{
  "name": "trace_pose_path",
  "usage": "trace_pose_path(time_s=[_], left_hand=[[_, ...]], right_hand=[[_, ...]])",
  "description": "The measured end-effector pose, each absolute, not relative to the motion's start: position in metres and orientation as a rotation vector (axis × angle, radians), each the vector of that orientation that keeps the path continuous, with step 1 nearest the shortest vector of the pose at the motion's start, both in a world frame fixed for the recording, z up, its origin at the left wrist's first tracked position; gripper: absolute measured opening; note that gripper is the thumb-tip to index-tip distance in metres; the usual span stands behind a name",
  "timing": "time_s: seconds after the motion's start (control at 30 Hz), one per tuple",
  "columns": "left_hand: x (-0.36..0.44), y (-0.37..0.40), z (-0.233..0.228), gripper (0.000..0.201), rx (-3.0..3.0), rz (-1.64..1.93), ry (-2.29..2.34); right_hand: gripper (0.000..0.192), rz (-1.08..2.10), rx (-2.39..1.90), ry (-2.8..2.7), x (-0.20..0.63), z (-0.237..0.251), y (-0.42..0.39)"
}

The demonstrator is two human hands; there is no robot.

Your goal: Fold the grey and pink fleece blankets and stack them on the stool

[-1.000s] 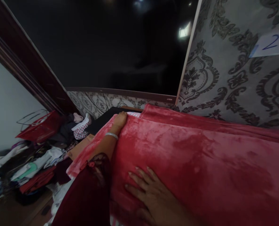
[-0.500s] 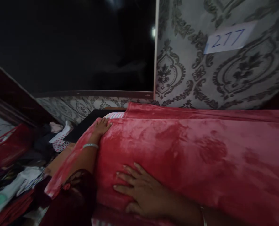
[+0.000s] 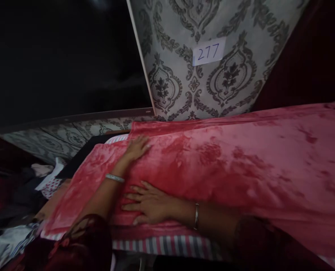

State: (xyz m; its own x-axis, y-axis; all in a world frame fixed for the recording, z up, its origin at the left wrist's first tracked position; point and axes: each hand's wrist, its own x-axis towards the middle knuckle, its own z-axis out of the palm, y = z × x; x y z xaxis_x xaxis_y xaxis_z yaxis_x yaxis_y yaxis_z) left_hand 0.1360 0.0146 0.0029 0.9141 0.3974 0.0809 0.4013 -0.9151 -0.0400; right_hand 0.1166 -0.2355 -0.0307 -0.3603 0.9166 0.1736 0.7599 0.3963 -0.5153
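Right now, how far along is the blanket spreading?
Done: the red blanket already lies across the surface up to the patterned wall. In hand: left hand and right hand both press flat on its near-left end. Left: the striped sheet shows uncovered below the blanket's near edge.

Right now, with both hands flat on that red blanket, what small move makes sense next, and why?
Probably sweep the left hand outward toward the blanket's left edge while the right hand pins it. Both palms lie open on the plush, which looks mottled and uneven.
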Motion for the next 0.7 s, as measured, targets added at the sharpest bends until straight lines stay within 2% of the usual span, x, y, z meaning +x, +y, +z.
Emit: trace_pose_path(time_s=[0.07, 0.27, 0.33, 0.53, 0.6, 0.7], left_hand=[[0.149, -0.014, -0.007, 0.06, -3.089, 0.012, -0.438], [0.154, -0.032, -0.012, 0.061, -3.068, 0.137, -0.517], [0.157, -0.032, -0.007, 0.06, -3.052, 0.16, -0.526], [0.165, -0.083, 0.015, 0.042, -3.063, -0.001, -0.598], [0.157, -0.128, 0.02, 0.032, -3.151, -0.151, -0.395], [0.132, -0.208, 0.016, 0.025, -3.287, -0.415, 0.18]], right_hand=[[0.059, 0.473, -1.452, -2.21, 0.112, -0.033, -0.236], [0.05, 0.476, -1.414, -2.142, 0.126, -0.015, -0.28], [0.047, 0.361, -1.393, -1.994, 0.158, -0.008, -0.318], [0.023, 0.001, -1.841, -1.254, 0.264, 0.004, -0.477], [0.018, -0.121, -1.929, -1.104, 0.272, 0.004, -0.519], [0.015, -0.196, -1.944, -1.132, 0.258, -0.004, -0.556]])
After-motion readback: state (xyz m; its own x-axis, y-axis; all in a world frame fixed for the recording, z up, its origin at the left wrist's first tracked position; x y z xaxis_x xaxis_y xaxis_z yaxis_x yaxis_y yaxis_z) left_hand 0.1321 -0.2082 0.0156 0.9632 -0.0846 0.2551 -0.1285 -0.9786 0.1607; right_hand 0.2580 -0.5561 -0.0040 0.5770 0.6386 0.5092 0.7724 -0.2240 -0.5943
